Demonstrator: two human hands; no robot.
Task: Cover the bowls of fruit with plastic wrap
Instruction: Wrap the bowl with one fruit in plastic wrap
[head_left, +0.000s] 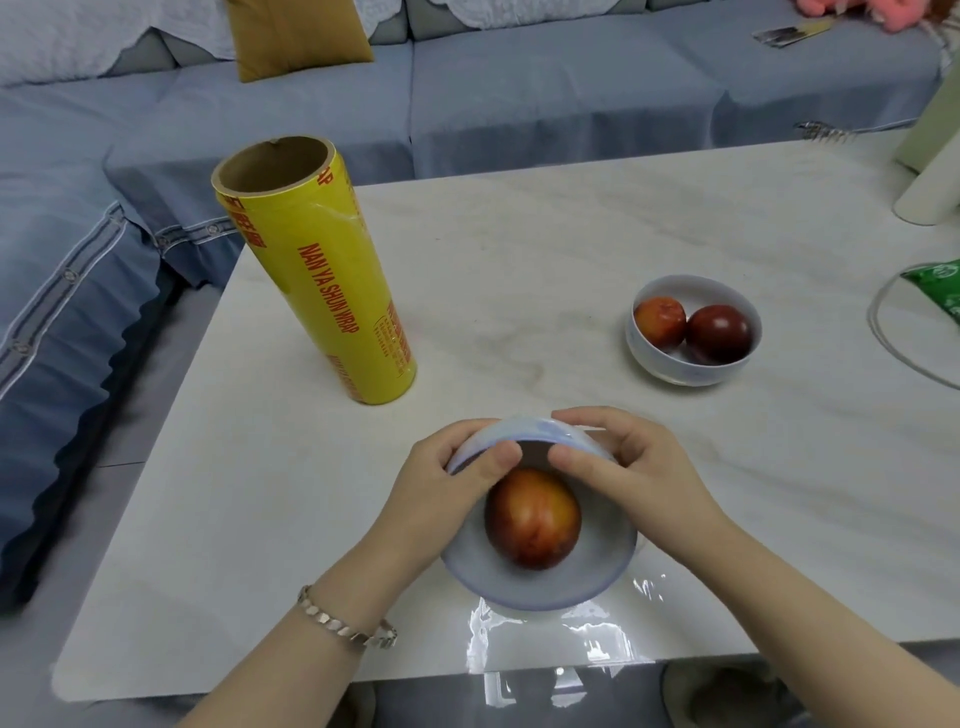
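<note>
Near bowl (540, 566) at the table's (519, 249) near edge, one red-yellow fruit (534, 517) inside, cupped at its far rim between both hands. Left hand (447, 483) curled on the far-left rim, thumb pressing onto the rim, fingers down the outer wall. Right hand (634, 467) curled on the far-right rim, thumb and forefinger narrowly apart, pinching at the edge. Clear plastic wrap (566, 644) glinting just near of the bowl, trailing over the table edge. Yellow wrap roll (317, 275) upright, far left. Second bowl (693, 338), two dark red fruits in it, far right, well apart from the hands.
</note>
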